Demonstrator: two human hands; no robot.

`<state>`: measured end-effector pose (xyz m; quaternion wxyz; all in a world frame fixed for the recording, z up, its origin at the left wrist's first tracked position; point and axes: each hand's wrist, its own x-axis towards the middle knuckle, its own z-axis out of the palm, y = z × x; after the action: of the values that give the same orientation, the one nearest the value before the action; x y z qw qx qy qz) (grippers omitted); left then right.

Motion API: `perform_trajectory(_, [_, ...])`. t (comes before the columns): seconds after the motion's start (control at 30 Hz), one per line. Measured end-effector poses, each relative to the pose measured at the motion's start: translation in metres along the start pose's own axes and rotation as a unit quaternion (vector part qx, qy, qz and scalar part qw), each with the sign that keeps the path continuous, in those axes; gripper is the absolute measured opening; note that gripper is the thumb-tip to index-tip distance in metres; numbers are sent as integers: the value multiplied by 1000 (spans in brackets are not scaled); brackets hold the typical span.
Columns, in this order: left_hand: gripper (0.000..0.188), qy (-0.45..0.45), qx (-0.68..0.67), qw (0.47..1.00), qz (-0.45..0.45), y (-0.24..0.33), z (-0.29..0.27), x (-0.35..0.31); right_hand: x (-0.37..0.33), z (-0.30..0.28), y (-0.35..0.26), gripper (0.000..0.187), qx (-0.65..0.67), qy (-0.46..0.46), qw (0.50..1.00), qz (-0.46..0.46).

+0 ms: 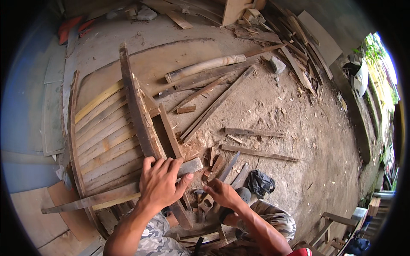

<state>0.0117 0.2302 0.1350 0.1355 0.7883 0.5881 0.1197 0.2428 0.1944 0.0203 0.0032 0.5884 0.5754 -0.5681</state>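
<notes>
Crossbar (96,199): across the slatted frame (109,143), its end jutting from the left hand (160,181)
Left grip: fingers half-bent around the crossbar
Right hand (225,194): fingers curled, contents cannot tell
Saw blade (230,164): just beyond right hand
Black bag (260,183): on floor (316,158)

Worn plank (102,197) across slatted frame (110,146)

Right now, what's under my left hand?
A long dark beam reaches your left hand from beyond the fingertips, and a crosswise board meets it from the left. Your hand covers the spot where they meet, so I can't see how they join.
</notes>
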Motion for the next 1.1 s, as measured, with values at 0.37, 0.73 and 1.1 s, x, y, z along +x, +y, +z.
perform_trajectory(0.37, [43,38,-8,999,19,4,-6,1,-43,20,68,50,-146,54,987,32])
perform_trajectory(0.73, [44,-43,26,998,43,-6,7,23,11,96,164,47,-172,15,979,112])
perform_trajectory(1.1, [49,-62,-92,991,-77,3,-1,22,31,207,204,52,-68,92,980,162])
